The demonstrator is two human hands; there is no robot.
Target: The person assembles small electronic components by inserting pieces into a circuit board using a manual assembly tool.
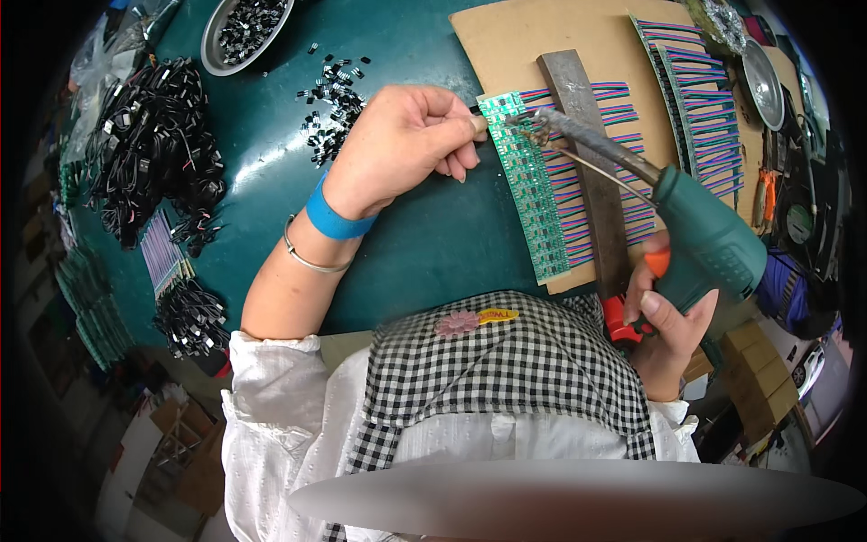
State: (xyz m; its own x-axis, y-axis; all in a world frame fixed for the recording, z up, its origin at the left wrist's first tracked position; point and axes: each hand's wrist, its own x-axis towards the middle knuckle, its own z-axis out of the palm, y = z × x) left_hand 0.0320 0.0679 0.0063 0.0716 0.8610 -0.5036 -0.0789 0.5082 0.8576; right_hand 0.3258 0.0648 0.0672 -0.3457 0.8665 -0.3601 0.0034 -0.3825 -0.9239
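My left hand [411, 131] has thumb and fingers pinched at the upper left edge of a green circuit board [539, 203]. A small dark part barely shows at the fingertips; its kind is hidden. My right hand [673, 330] is wrapped round the handle of a green soldering gun [709, 239] with an orange trigger. Its metal barrel reaches left over the board, with the tip close to my left fingertips. A thin metal tube runs beneath the barrel. Rows of coloured wires [571, 212] come off the board's right side, under a flat metal bar [587, 154].
Loose small black parts [332, 104] lie beyond my left hand, with more in a metal bowl [209, 45]. Bundled black cables [153, 149] cover the left side. Another wired board [673, 104] rests on cardboard [492, 45] at right, near a metal dish [761, 86] and orange-handled pliers [768, 194].
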